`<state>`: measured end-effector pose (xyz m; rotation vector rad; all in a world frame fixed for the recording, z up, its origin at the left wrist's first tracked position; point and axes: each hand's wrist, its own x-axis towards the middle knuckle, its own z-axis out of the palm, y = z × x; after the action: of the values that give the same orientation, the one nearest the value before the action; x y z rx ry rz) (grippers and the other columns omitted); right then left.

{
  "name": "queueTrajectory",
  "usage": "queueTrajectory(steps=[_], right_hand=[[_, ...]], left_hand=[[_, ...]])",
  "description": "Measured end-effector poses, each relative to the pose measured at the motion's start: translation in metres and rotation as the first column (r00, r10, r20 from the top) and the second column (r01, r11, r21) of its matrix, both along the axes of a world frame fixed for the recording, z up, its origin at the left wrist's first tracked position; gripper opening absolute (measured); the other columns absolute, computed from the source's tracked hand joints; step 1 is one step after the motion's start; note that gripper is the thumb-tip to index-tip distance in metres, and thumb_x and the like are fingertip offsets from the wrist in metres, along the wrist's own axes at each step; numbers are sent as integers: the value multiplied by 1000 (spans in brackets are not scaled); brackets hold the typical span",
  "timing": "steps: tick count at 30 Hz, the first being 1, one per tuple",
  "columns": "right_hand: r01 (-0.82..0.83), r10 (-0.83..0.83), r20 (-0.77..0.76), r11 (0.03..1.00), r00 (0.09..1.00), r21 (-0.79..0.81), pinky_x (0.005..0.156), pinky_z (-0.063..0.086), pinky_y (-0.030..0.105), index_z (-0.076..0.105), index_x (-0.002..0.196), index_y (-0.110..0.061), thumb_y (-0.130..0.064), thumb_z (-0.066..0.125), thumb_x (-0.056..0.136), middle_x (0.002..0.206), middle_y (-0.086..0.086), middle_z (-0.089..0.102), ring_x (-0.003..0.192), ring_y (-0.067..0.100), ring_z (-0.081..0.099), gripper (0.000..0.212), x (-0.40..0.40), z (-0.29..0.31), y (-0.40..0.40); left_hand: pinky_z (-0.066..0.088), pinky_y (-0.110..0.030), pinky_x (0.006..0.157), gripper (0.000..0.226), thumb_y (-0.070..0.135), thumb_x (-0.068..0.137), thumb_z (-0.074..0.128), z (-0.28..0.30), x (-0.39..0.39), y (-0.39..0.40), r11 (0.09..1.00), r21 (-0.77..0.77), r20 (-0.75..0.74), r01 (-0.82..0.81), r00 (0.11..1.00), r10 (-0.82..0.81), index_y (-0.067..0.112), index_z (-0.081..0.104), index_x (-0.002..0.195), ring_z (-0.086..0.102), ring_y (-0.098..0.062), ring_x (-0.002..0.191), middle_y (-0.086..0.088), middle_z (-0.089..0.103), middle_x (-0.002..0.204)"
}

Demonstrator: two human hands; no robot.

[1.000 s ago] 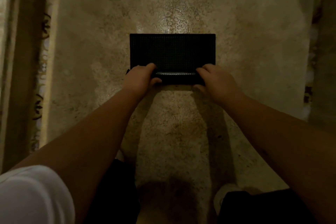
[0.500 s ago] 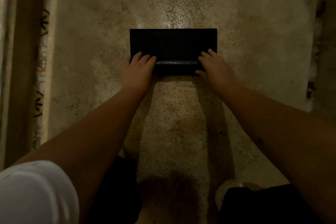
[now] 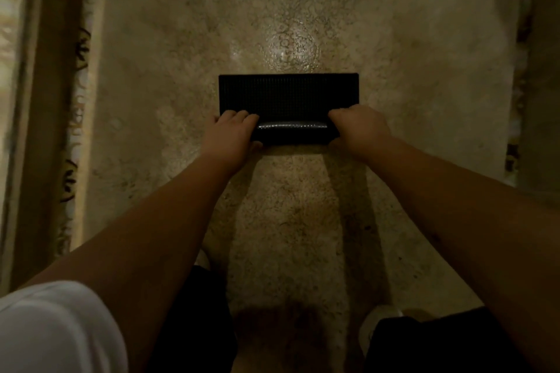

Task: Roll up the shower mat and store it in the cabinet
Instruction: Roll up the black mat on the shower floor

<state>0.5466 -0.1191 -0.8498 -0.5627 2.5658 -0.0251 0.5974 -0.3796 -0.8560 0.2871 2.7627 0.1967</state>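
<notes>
Now our left hand (image 3: 231,130) and right hand (image 3: 357,127) clamp the roll's two ends — the mat (image 3: 288,94) lies on the floor, long axis crosswise, its flat remainder just beyond both grips — so we judge rolling continues away from us.

The fingers of the left hand (image 3: 233,133) and right hand (image 3: 359,127) are now curled back over the mat (image 3: 288,94)'s rolled edge.

— Black shower mat (image 3: 288,94), with tiny bumps all over. Down on the floor (image 3: 181,70).
— Partly rolled. Near edge curled into a shiny roll (image 3: 292,130), lying sideways. Far part flat, stretched away from the roll.
</notes>
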Motion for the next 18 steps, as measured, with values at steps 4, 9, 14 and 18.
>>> queueTrajectory(steps=[4,9,14,18], right_hand=[[-71,55,166,993,985,91,65,40,30,62,111,-19,-50,78,66,103,8,65,93,29,60,56,-16,1,-1],[110,-95,234,993,968,-53,66,38,31,52,117,-22,-40,84,64,112,11,63,98,29,56,64,-21,-1,8],[191,-150,271,973,951,-129,83,45,34,60,124,-17,-34,81,72,122,12,58,110,30,53,59,-24,-2,12],[152,-163,-31,962,986,-227,89,46,44,58,128,-9,-37,70,82,119,19,57,109,36,53,54,0,-1,24]], left_hand=[[42,-40,75,48,43,80,67,4,-3,-8,1000,18,29,-15,999,15,15,51,115,61,-34,94,-13,66,104],[34,-51,100,55,42,82,65,-5,22,2,1000,-23,-121,-14,993,11,12,51,127,42,-38,125,-17,50,135],[39,-47,95,55,40,84,65,-3,7,3,999,0,-91,-40,995,40,12,52,130,51,-34,114,-13,58,125],[45,-45,89,56,41,86,64,2,-13,-2,990,94,-3,-107,994,108,10,51,131,55,-35,111,-16,61,122]])
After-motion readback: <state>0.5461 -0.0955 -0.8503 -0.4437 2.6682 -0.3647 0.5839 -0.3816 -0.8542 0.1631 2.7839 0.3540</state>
